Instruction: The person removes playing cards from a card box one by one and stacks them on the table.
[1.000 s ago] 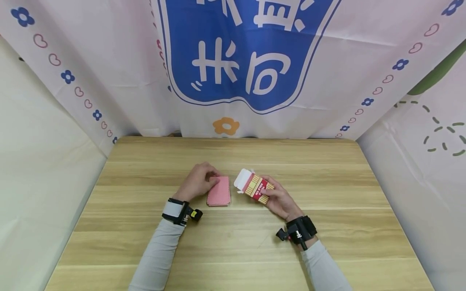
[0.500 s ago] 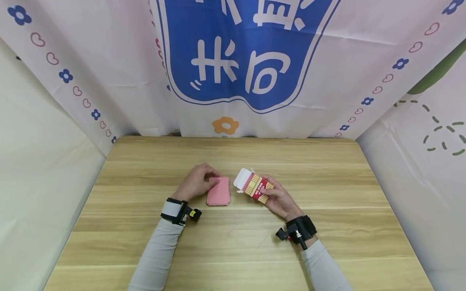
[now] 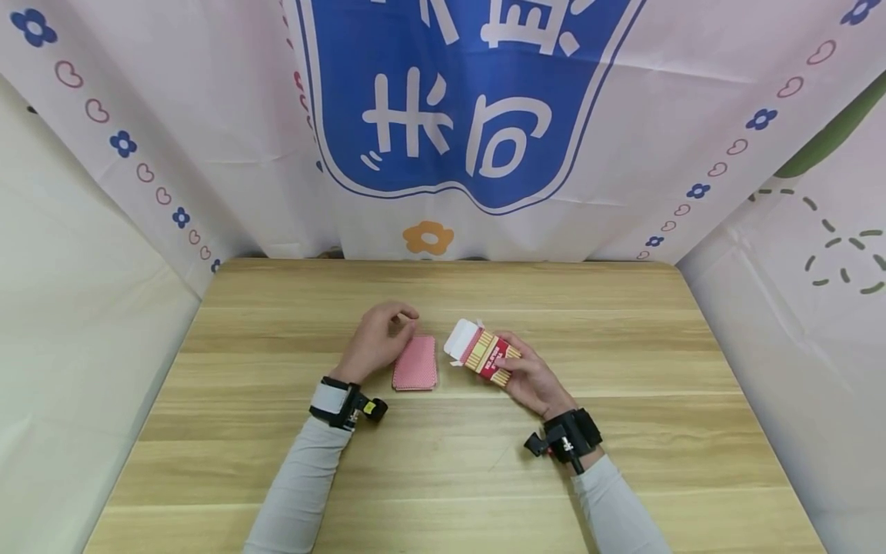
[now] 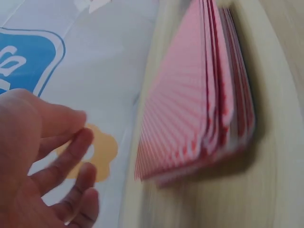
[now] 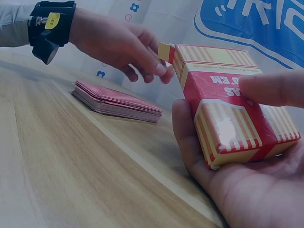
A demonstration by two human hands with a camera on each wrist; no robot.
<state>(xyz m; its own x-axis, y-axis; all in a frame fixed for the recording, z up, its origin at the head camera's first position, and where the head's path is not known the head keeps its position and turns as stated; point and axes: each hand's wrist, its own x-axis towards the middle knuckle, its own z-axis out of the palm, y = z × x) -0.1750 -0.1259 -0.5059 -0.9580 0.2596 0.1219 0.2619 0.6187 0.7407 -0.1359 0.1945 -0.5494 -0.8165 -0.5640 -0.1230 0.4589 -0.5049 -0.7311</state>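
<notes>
A deck of pink-backed playing cards (image 3: 415, 365) lies squared up on the table, left of centre. My left hand (image 3: 379, 338) is raised just above its upper left corner. In the left wrist view the left hand (image 4: 52, 147) has loosely bent fingers with nothing between them, apart from the cards (image 4: 183, 114). My right hand (image 3: 534, 385) grips a red and yellow striped card box (image 3: 490, 358), its white flap folded back at the open end towards the deck. The right wrist view shows the thumb (image 5: 270, 89) across the box's red band and fingers beneath.
The wood-grain table (image 3: 443, 477) extends around both hands. A white curtain (image 3: 277, 200) with a blue emblem hangs along the far edge, and pale cloth stands at both sides. Each wrist carries a strapped-on camera.
My left hand, earlier with its fingers on the deck's upper left corner, has lifted off and moved slightly up and away. The right hand and card box have stayed put.
</notes>
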